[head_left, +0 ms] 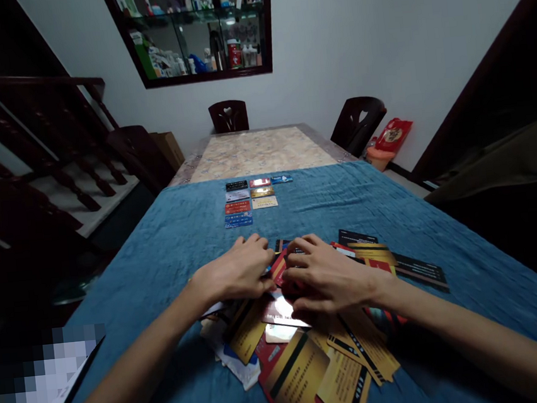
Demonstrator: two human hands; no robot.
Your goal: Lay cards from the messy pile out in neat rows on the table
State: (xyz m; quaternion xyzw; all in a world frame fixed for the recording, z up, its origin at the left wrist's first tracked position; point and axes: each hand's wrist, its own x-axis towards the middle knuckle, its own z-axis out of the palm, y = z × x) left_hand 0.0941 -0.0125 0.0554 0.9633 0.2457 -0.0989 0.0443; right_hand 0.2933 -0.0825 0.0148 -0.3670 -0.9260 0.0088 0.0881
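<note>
A loose heap of plastic and paper cards lies in front of me, among them a gold card with a dark stripe [297, 373]. My left hand [237, 269] is at the heap's left side, thumb and fingers drawn together; whatever sits between them is hidden. Over the middle of the heap, my right hand [326, 277] rests with bent fingers apart, touching the cards. A shiny card [279, 308] shows between the hands. Farther off, several cards lie in short columns, including a red card [237, 207] and a blue card [238, 220].
A blue cloth [172, 236] covers the near part of the table, with a patterned table cover [264, 151] beyond. Dark chairs [358, 123] stand around it. At the lower left is a pale, partly pixelated object [44, 394]. A red bag [392, 134] sits by the wall.
</note>
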